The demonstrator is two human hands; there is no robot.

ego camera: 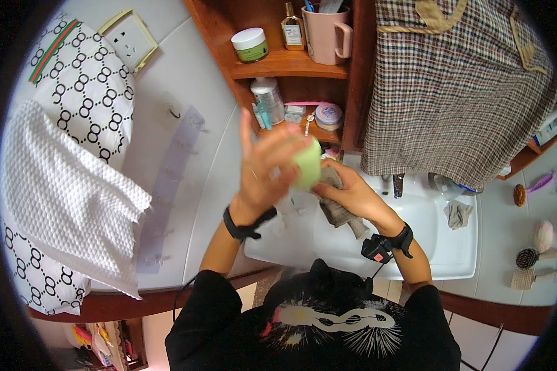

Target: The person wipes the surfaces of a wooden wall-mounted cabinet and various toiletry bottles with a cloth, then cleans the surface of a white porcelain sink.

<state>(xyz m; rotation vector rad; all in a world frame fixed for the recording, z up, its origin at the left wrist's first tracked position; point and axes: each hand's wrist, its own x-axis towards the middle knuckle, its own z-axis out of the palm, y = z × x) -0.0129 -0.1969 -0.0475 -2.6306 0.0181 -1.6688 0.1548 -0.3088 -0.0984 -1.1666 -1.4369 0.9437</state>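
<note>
My left hand (269, 171) holds a light green rounded object (307, 163), perhaps a jar or a cup, in front of the lower shelf; motion blurs both. Close beside it on the right, my right hand (346, 188) grips a crumpled grey-brown cloth (341, 211). The cloth hangs over the white washbasin (325, 250). Whether the cloth touches the green object cannot be told. Black straps circle both wrists, and a small black device sits at the right one.
Wooden shelves (292, 69) hold a green jar (250, 45), a pink mug (326, 35) and bottles. A checked fabric (450, 102) hangs beside the shelves, above the chrome faucet (398, 185). A grey cloth (458, 214) lies on the basin's right side. A white textured towel (74, 195) covers something patterned at left.
</note>
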